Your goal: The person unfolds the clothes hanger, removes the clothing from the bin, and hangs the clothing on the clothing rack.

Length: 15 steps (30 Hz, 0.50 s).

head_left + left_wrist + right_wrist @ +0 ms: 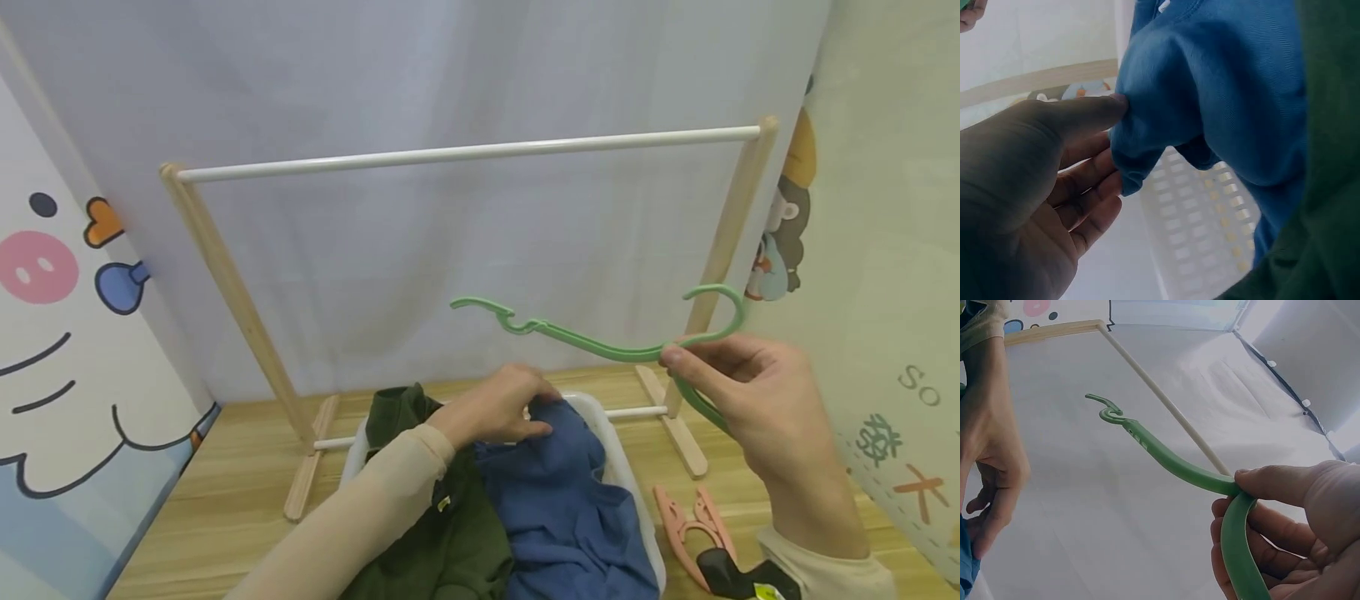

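Observation:
In the head view my right hand (780, 408) holds up a green clothes hanger (592, 343), thumb and fingers pinching it near the base of its hook. One hanger arm points left over the basket. My left hand (498, 408) is at the far end of a blue garment (562, 500) in a white basket (626, 467). The left wrist view shows the thumb on one side of a fold of the blue cloth (1160, 94) and the fingers behind it, pinching its edge. A dark green garment (465, 533) lies beside it, partly under my left forearm.
Behind the basket stands a wooden rack with a white top rail (480, 152). A pink folding hanger (686, 529) lies on the wooden table (202, 500) right of the basket, by my right wrist. Panels with cartoon prints flank both sides, and a pale curtain (450, 258) hangs behind.

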{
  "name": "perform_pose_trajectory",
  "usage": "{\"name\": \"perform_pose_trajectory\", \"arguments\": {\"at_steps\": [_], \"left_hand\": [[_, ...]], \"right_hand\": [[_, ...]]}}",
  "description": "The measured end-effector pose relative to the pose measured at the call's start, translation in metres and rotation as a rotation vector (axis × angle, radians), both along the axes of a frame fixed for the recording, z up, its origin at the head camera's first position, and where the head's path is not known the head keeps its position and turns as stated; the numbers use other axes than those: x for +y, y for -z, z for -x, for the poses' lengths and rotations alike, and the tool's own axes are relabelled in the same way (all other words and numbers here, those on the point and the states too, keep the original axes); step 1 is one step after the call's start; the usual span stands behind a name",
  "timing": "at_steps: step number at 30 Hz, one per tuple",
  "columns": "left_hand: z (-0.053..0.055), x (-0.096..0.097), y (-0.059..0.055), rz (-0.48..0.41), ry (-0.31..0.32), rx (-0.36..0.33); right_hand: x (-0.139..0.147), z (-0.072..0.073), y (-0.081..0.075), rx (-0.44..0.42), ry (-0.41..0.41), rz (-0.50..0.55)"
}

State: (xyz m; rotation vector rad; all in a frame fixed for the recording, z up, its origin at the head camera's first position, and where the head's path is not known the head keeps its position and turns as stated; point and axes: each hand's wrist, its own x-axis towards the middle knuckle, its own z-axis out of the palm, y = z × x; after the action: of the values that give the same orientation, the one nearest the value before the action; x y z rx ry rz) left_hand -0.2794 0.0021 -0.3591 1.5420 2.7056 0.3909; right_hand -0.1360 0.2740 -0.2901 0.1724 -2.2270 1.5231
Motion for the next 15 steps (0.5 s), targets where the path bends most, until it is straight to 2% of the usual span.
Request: {"name": "perform_pose_trajectory", "arguments": {"at_steps": [5,11,15], "left_hand": [[-0.001,-0.006,0.004,-0.058,-0.012,-0.104],[-0.002,-0.011,0.005,-0.108,0.002,-0.128],[-0.004,-0.017,0.001,-0.155,0.003,-0.175]], "right_hand": [[-0.002,0.000,-0.001,-0.003,-0.004,-0.035],[-0.005,-0.002,-0.002,-0.013,-0.018,-0.027],[-0.005,-0.003,-0.002,-0.033,-0.014,-0.018]]}}
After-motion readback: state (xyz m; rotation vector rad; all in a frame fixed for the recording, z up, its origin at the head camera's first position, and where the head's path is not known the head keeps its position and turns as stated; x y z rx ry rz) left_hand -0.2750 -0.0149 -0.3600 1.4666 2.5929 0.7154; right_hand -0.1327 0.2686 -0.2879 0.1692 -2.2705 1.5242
